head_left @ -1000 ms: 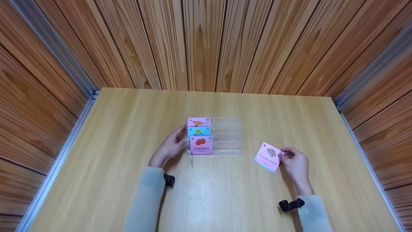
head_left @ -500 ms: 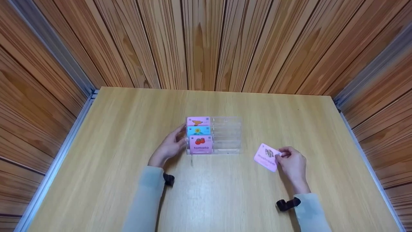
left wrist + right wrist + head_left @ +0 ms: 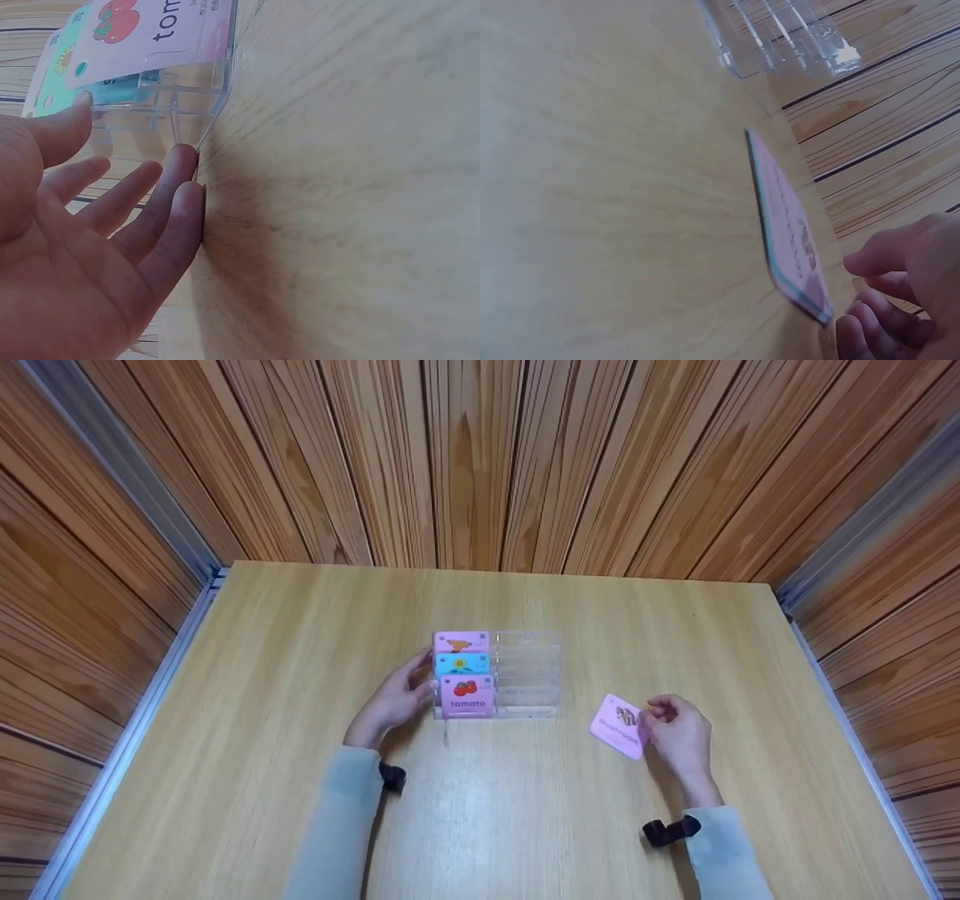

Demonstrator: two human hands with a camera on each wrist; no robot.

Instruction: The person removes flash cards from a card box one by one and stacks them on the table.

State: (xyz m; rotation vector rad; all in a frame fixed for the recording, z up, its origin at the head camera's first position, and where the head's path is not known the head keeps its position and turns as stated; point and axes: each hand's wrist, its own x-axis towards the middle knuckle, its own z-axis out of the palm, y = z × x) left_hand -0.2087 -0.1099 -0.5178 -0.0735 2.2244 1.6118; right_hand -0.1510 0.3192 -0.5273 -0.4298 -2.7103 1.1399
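Observation:
A small stack of pink cards (image 3: 616,727), topped by a mushroom card, lies on the table to the right. My right hand (image 3: 679,735) is at its right edge, thumb and fingers bent. In the right wrist view the thumb stands above the card stack (image 3: 784,217), with a visible gap between them. My left hand (image 3: 394,701) steadies the left side of a clear stepped card holder (image 3: 529,675), its fingertips against the plastic near the base. A tomato card (image 3: 468,696), a sunflower card (image 3: 462,664) and another pink card (image 3: 460,642) stand in the holder's left column.
The wooden table (image 3: 487,810) runs back to wood-plank walls (image 3: 480,465), with metal rails along both sides. A thin cord (image 3: 446,733) hangs at the holder's front left. The holder's right column of clear slots (image 3: 795,37) faces my right hand.
My right hand and the mushroom stack have shifted slightly left, and the blue lower edge of the stack shows less. My left hand has stayed at the holder.

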